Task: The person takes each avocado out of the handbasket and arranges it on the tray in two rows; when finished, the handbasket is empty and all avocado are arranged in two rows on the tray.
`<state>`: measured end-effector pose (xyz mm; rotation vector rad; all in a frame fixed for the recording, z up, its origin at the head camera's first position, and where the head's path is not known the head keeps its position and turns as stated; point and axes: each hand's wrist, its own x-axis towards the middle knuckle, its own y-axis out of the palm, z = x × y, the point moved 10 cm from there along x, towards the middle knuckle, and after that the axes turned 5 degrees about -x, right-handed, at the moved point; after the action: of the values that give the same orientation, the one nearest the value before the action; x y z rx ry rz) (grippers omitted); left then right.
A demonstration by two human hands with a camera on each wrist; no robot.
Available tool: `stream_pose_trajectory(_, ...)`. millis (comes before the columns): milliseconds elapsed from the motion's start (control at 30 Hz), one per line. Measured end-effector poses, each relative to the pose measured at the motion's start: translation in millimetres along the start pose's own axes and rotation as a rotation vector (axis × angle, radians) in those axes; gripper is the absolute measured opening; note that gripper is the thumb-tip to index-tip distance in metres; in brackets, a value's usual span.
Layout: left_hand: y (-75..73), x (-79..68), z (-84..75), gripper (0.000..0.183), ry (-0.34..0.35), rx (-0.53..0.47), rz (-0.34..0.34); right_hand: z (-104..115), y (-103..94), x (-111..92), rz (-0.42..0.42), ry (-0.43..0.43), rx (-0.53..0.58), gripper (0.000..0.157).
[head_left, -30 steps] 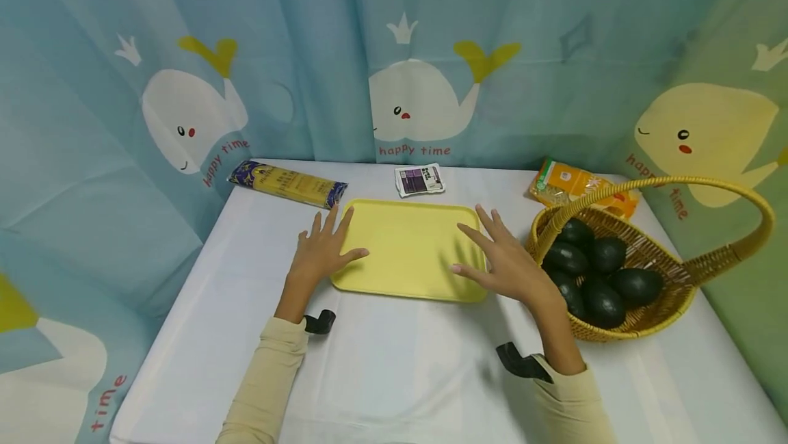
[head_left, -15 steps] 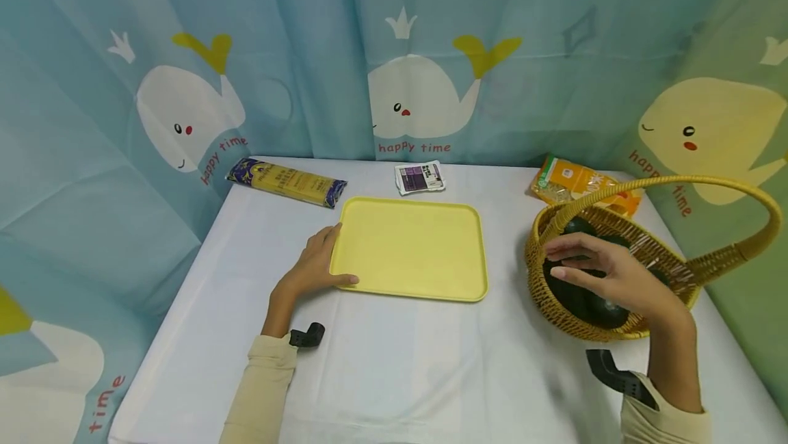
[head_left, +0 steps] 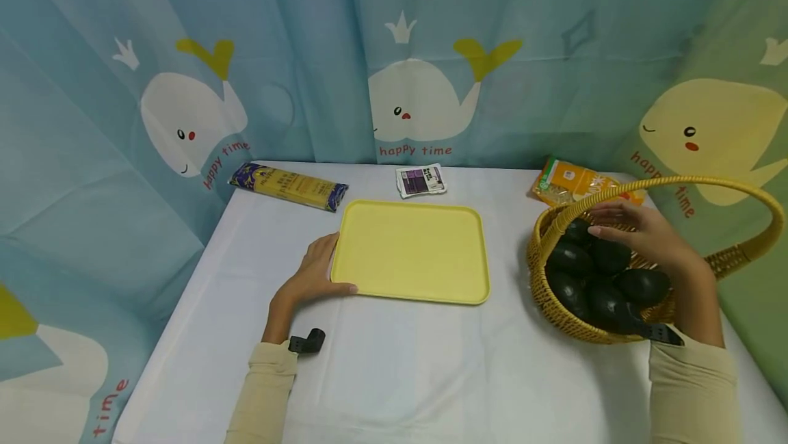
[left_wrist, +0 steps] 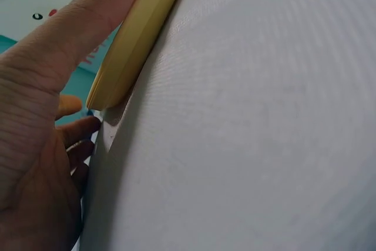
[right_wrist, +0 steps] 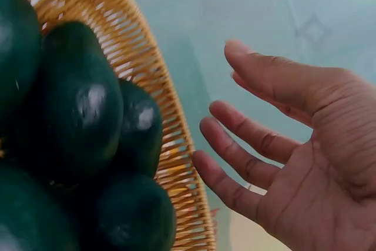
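A flat yellow tray (head_left: 412, 249) lies mid-table. My left hand (head_left: 310, 276) rests against its near left corner, thumb along the front edge and fingers by the left side. In the left wrist view the thumb (left_wrist: 106, 10) touches the tray's rim (left_wrist: 132, 45). To the right stands a wicker basket (head_left: 542, 293) holding several dark green avocados (head_left: 569, 258). My right hand (head_left: 652, 239) is over the far right part of the basket, under its arched handle (head_left: 683, 183). Its fingers are loosely bent with nothing between them, apart from the avocados (right_wrist: 82, 104) in the right wrist view.
Along the back lie a long yellow-and-blue packet (head_left: 289, 185), a small white-and-purple sachet (head_left: 421, 180) and an orange bag (head_left: 572, 180) behind the basket. A whale-print curtain (head_left: 332, 54) closes off the table's back and sides.
My right hand has gone from above the tray's right side to the basket, then farther back and right within it. My left hand has come down onto the tray's left corner.
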<state>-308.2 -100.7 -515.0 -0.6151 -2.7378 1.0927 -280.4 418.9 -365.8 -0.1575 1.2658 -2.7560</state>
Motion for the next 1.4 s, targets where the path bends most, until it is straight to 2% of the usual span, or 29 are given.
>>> stream_pose_trajectory(167,-0.9,-1.3,0.2,0.12,0.002,0.004,-0.003,-13.0,2.6,10.6,0.07,0.013,-0.084,0.045)
stream_pose_trajectory(300,-1.1,-1.7,1.0,0.12,-0.006,0.017,-0.003,-20.2,10.5,19.2,0.135,-0.007,-0.102,0.044)
stream_pose_trajectory(567,-0.3,-1.7,0.7,0.123,-0.001,0.054,-0.01,-43.2,27.4,27.5,0.266,0.087,-0.125,0.051)
stream_pose_trajectory(700,-1.0,-2.8,2.8,0.122,-0.001,0.042,-0.021,-44.6,36.1,30.5,0.306,0.082,-0.155,0.052)
stream_pose_trajectory(833,-0.6,-2.5,5.4,0.122,0.005,0.016,-0.028,-42.6,41.5,34.9,0.312,0.057,-0.192,0.053)
stream_pose_trajectory(1033,1.7,-1.8,5.4,0.124,0.011,-0.028,-0.027,-47.4,44.6,40.8,0.295,0.069,-0.243,0.057)
stream_pose_trajectory(1167,2.1,-2.3,5.7,0.125,-0.005,-0.052,-0.029,-45.6,45.4,44.6,0.303,0.061,-0.28,0.053)
stream_pose_trajectory(1400,3.7,-2.2,4.8,0.126,-0.018,-0.099,-0.018,-39.4,46.9,46.1,0.296,0.046,-0.264,0.053)
